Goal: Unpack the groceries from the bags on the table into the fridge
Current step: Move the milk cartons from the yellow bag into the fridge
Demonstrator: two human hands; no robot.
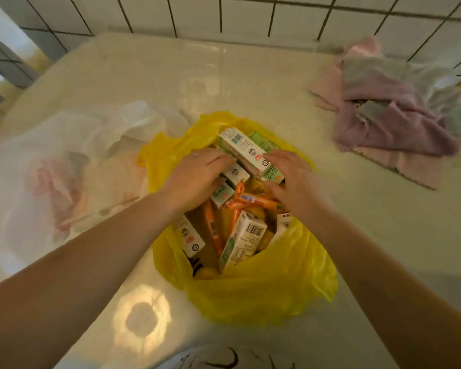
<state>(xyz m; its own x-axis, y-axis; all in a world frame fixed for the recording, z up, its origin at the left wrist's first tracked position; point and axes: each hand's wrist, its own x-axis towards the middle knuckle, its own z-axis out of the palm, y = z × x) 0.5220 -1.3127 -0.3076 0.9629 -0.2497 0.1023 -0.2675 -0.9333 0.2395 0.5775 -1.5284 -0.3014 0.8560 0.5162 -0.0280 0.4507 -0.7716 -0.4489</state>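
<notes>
Gripping one stiff, light carton (244, 150) by its ends, left hand (197, 177) and right hand (290, 179), mid-table in yellow bag (264, 288)

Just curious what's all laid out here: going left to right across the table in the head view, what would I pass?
White plastic bag → yellow plastic bag of cartons → pile of pink cloths.
</notes>
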